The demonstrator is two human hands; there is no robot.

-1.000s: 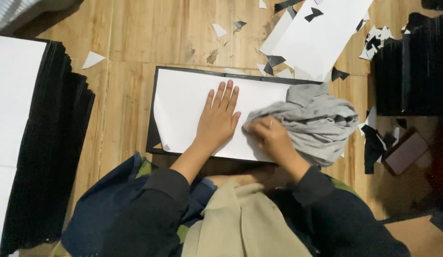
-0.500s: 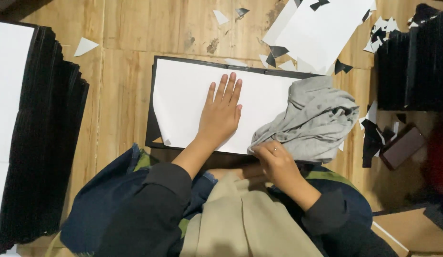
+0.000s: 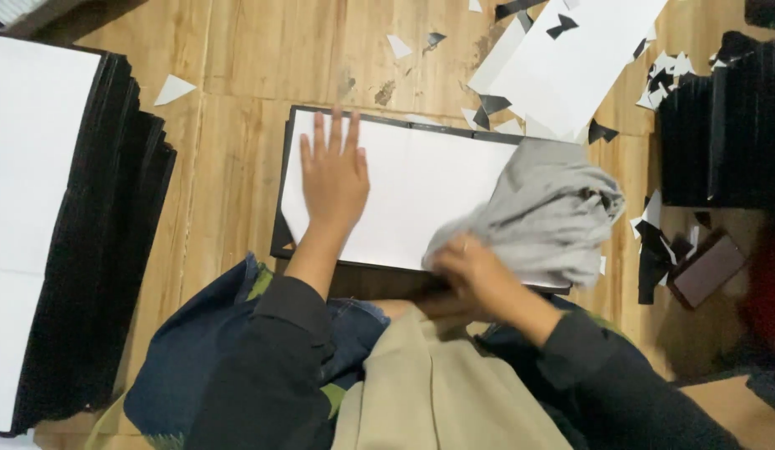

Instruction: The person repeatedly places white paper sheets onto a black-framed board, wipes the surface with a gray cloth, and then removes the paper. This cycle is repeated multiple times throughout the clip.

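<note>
No labels, signs or screens in view. One possible package: a small brown box [image 3: 706,268], rectangular, lying on the wooden floor [image 3: 229,75] at right, among black and white paper scraps [image 3: 654,242].

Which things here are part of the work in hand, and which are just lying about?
In use:
left hand, flat on the white sheet
white sheet on a black board
right hand, gripping the grey cloth

Lying about:
stack of black boards at left
dark stack at right
large white paper
paper scraps
brown block
</note>
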